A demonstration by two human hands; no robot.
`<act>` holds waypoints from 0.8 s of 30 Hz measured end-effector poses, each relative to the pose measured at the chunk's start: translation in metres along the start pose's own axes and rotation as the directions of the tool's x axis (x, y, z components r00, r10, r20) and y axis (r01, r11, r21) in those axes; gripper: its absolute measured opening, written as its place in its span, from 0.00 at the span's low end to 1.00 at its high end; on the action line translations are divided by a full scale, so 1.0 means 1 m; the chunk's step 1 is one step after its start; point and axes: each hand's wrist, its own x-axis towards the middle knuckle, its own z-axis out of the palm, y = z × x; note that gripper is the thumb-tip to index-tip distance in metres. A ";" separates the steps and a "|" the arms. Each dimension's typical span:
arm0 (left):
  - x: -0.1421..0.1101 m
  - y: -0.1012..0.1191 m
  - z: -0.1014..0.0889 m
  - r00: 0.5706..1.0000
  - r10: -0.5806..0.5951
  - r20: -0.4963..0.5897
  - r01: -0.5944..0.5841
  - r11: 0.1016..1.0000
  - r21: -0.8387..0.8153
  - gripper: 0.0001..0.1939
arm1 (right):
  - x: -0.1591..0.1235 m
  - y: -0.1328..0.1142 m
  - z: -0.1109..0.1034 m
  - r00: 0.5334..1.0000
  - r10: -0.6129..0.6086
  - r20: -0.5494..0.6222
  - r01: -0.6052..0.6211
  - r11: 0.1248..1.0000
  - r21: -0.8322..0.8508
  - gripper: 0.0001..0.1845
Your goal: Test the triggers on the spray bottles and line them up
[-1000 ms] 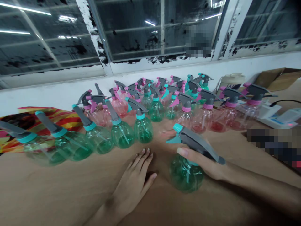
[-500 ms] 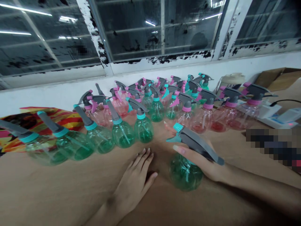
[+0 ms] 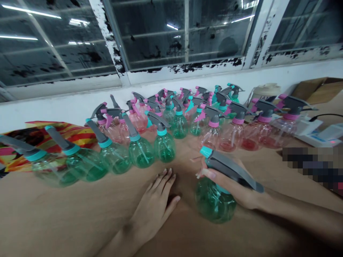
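My right hand (image 3: 227, 184) is wrapped around the neck of a green spray bottle (image 3: 215, 205) with a grey and turquoise trigger head. Its fingers curl over the trigger, and the nozzle points to the left and away from me. The bottle is tilted a little; whether its base touches the table is hard to tell. Flat on the brown table (image 3: 66, 217) lies my left hand (image 3: 152, 207), fingers stretched out and holding nothing. Just beyond it, a row of green spray bottles (image 3: 164, 146) curves off to the left, each with some green liquid inside.
Pink spray bottles (image 3: 210, 134) and more green ones crowd the back, below the window. At the right are a white power strip (image 3: 318, 137), a pale tub (image 3: 265, 91) and an open cardboard box (image 3: 316, 89). A red and yellow plastic sheet (image 3: 83, 134) lies at the left.
My right hand has drawn the green spray bottle slightly nearer and to the right, and its fingers have closed in on the trigger. My left hand has stayed put.
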 end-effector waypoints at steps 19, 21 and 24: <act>0.000 0.000 -0.001 1.000 0.002 0.013 -0.002 1.000 0.003 0.26 | -0.003 -0.008 0.006 0.995 0.077 -0.067 -0.081 0.995 -0.060 0.08; 0.000 0.000 -0.002 1.000 0.000 0.015 0.000 1.000 0.001 0.26 | -0.003 -0.008 0.005 0.995 0.075 -0.066 -0.080 0.995 -0.064 0.09; -0.001 0.000 -0.002 1.000 -0.004 0.000 0.004 1.000 -0.005 0.26 | -0.003 -0.008 0.005 0.995 0.074 -0.061 -0.077 0.996 -0.054 0.09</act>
